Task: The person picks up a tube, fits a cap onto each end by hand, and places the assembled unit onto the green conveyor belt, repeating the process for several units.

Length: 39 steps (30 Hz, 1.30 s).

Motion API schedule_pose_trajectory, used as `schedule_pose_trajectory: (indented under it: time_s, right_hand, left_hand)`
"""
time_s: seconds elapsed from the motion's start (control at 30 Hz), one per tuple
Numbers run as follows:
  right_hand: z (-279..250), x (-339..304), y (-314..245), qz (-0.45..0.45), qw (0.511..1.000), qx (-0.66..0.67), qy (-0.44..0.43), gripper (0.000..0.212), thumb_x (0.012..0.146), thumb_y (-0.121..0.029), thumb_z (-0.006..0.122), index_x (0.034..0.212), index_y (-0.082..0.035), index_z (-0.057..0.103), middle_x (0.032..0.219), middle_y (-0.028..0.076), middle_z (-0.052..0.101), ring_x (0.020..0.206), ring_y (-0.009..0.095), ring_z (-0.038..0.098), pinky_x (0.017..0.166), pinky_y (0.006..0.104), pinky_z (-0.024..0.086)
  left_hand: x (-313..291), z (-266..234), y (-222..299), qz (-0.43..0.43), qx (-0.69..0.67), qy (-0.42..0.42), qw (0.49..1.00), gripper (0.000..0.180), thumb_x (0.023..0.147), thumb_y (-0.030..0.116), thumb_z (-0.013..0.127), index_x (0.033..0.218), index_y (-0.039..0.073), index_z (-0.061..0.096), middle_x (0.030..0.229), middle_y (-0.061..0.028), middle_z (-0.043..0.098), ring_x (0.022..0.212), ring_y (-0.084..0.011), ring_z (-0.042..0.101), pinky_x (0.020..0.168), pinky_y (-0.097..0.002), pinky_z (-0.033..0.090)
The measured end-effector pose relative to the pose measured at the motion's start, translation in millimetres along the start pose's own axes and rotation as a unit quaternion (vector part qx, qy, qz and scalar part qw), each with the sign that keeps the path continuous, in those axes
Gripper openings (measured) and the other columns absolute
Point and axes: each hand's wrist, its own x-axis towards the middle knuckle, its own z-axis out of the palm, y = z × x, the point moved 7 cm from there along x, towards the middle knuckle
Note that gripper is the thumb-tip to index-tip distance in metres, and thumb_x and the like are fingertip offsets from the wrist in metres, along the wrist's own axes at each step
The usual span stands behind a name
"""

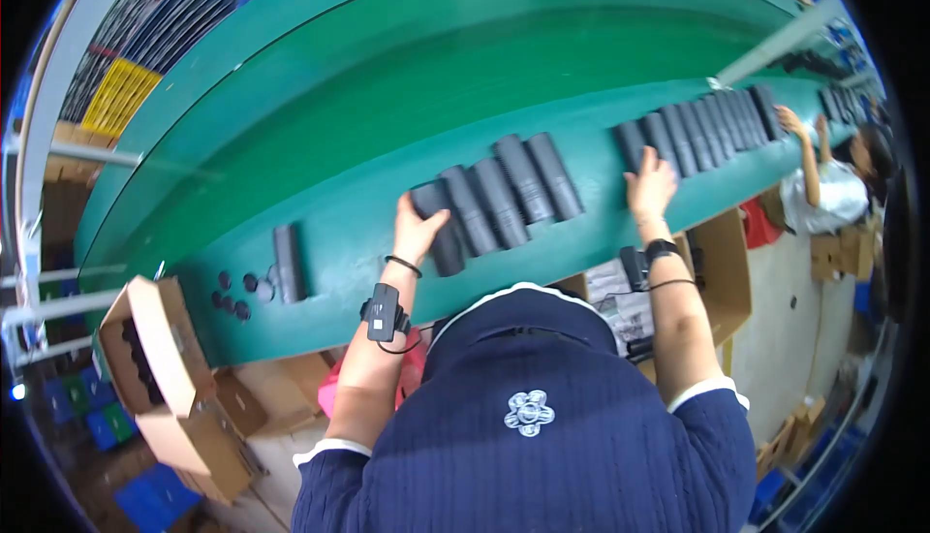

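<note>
Green conveyor belt [387,97] is carrying dark cylinders [499,199] along its near edge, where the left hand [418,228] is cupping the row's end tube and the right hand [651,184] is lying spread beside it; squaring them gently probably prevents rolling.
</note>
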Motion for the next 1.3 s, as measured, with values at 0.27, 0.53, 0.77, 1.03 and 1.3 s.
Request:
schedule_pose_trajectory:
  time_s: [0.27, 0.53, 0.77, 1.03, 1.3]
  right_hand:
    - [-35, -83, -184, -0.202, 0.685, 0.576, -0.398, 0.027, 0.098, -0.019, 0.055, 0.118, -0.005, 0.065, 0.093, 0.002, 0.067, 0.082, 0.010, 0.061, 0.072, 0.0248, 0.049]
    - [-45, -150, -277, -0.143, 0.509, 0.645, -0.552, 0.029, 0.092, -0.014, 0.065, 0.118, -0.003, 0.061, 0.083, -0.001, 0.062, 0.071, 0.007, 0.058, 0.062, 0.0206, 0.047]
    - [-34, -165, -295, -0.099, 0.439, 0.682, -0.576, 0.019, 0.090, -0.008, 0.064, 0.107, -0.005, 0.056, 0.086, 0.004, 0.063, 0.074, 0.012, 0.063, 0.064, 0.0235, 0.051]
    - [-41, -148, -285, -0.224, 0.551, 0.622, -0.509, 0.037, 0.091, -0.010, 0.063, 0.127, -0.006, 0.053, 0.102, 0.004, 0.061, 0.098, 0.012, 0.059, 0.083, 0.0244, 0.049]
    - [-71, -142, -221, -0.260, 0.546, 0.630, -0.487, 0.078, 0.081, -0.013, 0.073, 0.146, -0.003, 0.032, 0.137, 0.014, 0.047, 0.128, 0.021, 0.043, 0.107, 0.0331, 0.035]
  left_hand:
    - [-83, 5, 72, 0.062, -0.062, -0.190, 0.978, 0.069, 0.071, -0.006, 0.064, 0.134, 0.008, 0.039, 0.126, -0.0056, 0.046, 0.124, -0.0171, 0.043, 0.106, -0.0321, 0.033]
    - [-99, -10, 60, 0.090, -0.091, -0.078, 0.989, 0.060, 0.080, 0.011, 0.070, 0.131, 0.003, 0.040, 0.126, -0.0106, 0.046, 0.123, -0.0217, 0.044, 0.106, -0.0354, 0.034]
    - [-99, -19, 62, 0.065, -0.191, -0.052, 0.978, 0.048, 0.089, 0.016, 0.061, 0.131, 0.005, 0.040, 0.120, -0.0088, 0.050, 0.111, -0.0179, 0.050, 0.096, -0.0317, 0.042]
    - [-75, -38, 49, -0.058, -0.479, -0.036, 0.875, 0.047, 0.085, 0.022, 0.061, 0.126, 0.001, 0.050, 0.125, -0.0132, 0.055, 0.121, -0.0279, 0.050, 0.107, -0.0412, 0.037]
    - [-58, 28, 86, -0.135, -0.613, -0.176, 0.758, 0.060, 0.093, 0.050, 0.051, 0.134, 0.006, 0.046, 0.132, -0.0155, 0.051, 0.125, -0.0297, 0.046, 0.109, -0.0466, 0.034]
